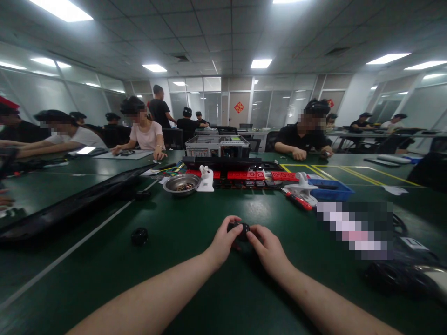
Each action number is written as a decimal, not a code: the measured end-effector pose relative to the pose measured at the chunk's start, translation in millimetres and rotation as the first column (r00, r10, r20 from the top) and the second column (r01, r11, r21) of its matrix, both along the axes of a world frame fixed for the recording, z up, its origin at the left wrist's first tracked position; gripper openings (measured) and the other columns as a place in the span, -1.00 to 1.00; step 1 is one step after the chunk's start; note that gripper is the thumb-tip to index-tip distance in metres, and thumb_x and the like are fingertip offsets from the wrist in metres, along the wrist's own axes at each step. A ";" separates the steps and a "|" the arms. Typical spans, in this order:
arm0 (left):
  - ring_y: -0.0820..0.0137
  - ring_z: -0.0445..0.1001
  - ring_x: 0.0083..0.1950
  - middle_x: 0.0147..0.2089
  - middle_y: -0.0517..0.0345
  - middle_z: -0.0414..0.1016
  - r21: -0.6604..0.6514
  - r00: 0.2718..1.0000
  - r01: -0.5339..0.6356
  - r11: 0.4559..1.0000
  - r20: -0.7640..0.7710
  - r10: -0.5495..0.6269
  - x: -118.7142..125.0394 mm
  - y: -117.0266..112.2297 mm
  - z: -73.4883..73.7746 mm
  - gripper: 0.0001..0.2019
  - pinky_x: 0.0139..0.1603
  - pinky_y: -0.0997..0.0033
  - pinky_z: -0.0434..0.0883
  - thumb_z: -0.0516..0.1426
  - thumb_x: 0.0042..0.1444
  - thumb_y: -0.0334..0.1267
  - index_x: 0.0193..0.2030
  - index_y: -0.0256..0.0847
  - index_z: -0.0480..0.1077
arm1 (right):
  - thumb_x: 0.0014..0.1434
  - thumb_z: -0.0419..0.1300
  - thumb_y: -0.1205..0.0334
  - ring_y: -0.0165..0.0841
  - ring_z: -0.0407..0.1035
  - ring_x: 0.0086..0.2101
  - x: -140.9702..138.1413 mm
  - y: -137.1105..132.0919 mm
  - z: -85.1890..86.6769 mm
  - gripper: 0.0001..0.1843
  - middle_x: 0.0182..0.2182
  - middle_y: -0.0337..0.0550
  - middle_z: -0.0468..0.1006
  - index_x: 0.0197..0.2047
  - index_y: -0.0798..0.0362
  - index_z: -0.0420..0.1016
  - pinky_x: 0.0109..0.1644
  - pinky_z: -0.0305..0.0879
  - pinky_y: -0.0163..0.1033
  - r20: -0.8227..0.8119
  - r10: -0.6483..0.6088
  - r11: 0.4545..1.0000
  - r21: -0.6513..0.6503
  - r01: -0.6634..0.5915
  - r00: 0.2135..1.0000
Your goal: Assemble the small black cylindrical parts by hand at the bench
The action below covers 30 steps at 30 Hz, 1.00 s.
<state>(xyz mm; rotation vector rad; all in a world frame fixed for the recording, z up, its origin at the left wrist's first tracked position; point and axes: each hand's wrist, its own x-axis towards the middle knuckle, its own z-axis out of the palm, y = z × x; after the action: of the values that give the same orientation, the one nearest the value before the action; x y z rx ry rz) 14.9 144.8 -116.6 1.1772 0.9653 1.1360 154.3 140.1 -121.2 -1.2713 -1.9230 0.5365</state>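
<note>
Over the middle of the green table, a small black round part (243,231) sits between my two hands; its exact kind is unclear. My left hand (226,235) wraps its thumb and fingers round the left side. From the right, my right hand (267,244) presses its thumb and fingertips to the same part. The far fingers of both hands are partly hidden. A similar black ring-shaped part (139,236) lies by itself to the left.
Beyond my hands are a metal bowl (182,185) of small pieces, a white stand (206,179), red strips (246,175), a red-handled tool (298,200) and a blue tray (331,188). A long black panel (80,200) lies left. Co-workers sit across the table.
</note>
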 end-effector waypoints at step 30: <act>0.50 0.33 -0.57 -0.42 0.21 0.26 -0.090 0.995 -0.035 0.995 -0.091 0.027 1.9 4.9 -0.5 -0.63 -0.63 0.51 0.28 -0.01 -0.07 0.01 -0.23 -0.21 0.11 | -0.03 0.11 0.34 -0.31 0.16 -0.14 -1.5 -6.1 4.4 -0.62 -0.17 -0.12 0.35 -0.08 0.05 0.26 -0.04 0.08 -0.14 0.001 0.057 0.977 0.205 -0.056 0.998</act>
<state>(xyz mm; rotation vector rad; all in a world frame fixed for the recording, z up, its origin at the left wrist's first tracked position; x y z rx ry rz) 16.7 149.7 -117.1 1.1499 1.0968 1.0596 152.8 134.0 -116.8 -1.0861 -1.9597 0.3580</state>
